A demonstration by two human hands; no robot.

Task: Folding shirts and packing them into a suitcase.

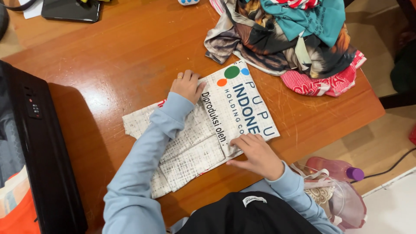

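Head view, looking down on a wooden table (108,65) that fills most of the frame. At centre lies a white woven sack (203,130), folded flat, its printed panel with dark lettering and coloured dots turned up toward the centre right and its plain woven part spreading toward the lower left. My left hand (187,86) rests on the sack's upper edge just above centre, fingers curled together and pressed down on the fabric, a ring showing on one finger; it pinches nothing that I can see. My right hand (256,155) lies on the sack's lower right corner, fingers extended flat and close together, fingertips pressing the edge of the printed panel against the layer beneath. Both forearms wear light blue sleeves (143,164), the left one crossing over the plain part of the sack. At upper right a pile of crumpled clothes (290,39) in teal, dark patterned and red-and-white fabric sits on the table, near the sack but apart from it. Along the left edge stands an open black suitcase (43,151) with orange material inside. At upper left a dark flat device (71,9) lies on the tabletop. At lower right, beside the table, a pink bottle (333,169) with a purple cap rests by a translucent pink bag (346,203).
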